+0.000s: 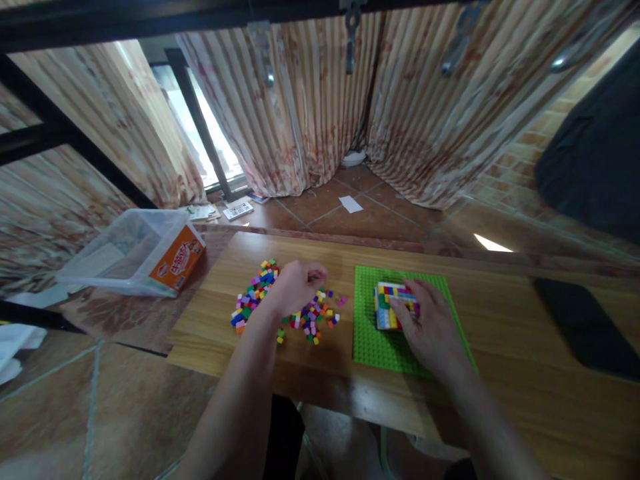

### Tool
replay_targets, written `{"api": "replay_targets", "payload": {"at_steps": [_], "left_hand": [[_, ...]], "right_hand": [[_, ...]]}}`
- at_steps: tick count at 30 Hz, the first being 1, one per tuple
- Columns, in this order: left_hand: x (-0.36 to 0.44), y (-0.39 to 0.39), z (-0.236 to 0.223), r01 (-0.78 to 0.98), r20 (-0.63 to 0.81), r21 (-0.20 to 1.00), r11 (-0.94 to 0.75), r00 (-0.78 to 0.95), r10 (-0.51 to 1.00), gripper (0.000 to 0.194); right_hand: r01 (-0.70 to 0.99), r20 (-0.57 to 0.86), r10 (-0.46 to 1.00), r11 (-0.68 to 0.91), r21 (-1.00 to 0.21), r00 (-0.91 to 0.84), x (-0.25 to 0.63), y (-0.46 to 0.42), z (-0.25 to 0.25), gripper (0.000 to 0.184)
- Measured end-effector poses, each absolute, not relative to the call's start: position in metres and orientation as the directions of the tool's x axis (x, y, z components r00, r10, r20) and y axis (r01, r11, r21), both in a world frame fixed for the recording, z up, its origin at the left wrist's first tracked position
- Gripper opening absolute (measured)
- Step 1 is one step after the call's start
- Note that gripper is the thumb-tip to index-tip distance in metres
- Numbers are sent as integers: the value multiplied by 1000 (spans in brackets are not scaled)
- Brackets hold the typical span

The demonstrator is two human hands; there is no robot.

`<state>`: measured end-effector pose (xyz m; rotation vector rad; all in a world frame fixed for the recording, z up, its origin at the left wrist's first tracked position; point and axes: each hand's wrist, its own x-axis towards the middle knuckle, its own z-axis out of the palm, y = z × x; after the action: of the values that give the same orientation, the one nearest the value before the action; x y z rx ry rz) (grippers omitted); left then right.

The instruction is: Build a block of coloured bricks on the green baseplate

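Note:
My left hand [296, 287] hovers over a spread pile of small coloured toy bricks [256, 291], its fingers curled in together. Whether a brick is between those fingertips is hidden. On a green studded baseplate [369, 343] stands a low, multicoloured brick structure [384, 317] with white, yellow, blue and red parts. My right hand [434, 325] grips this structure from its right side, thumb near the front and fingers across the far edge. The hand covers the structure's right part.
The wooden table [315, 372] carries a dark flat device [590, 327] at the right. Left of the table sits a clear plastic bin [113, 283] with an orange label. Striped curtains [320, 113] hang behind, and a black metal bar [200, 19] crosses the top.

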<state>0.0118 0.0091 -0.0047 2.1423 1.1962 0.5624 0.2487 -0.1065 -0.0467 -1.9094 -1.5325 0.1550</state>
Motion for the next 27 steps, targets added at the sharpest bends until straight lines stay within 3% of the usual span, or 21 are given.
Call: {"api": "replay_targets", "payload": {"at_steps": [6, 14, 22, 27], "left_hand": [[8, 1, 7, 649, -68, 597, -472, 627, 776, 22], [15, 0, 1, 702, -51, 497, -510, 610, 791, 28], [38, -13, 4, 664, -45, 424, -616, 694, 718, 20], [47, -17, 2, 720, -75, 354, -598, 659, 749, 14]], "right_hand": [[846, 319, 899, -98, -524, 301, 248, -102, -53, 63], [862, 331, 899, -90, -499, 286, 248, -103, -53, 64], [858, 330, 895, -101, -504, 299, 247, -102, -52, 58], [855, 316, 900, -105, -508, 299, 246, -102, -51, 60]]}}
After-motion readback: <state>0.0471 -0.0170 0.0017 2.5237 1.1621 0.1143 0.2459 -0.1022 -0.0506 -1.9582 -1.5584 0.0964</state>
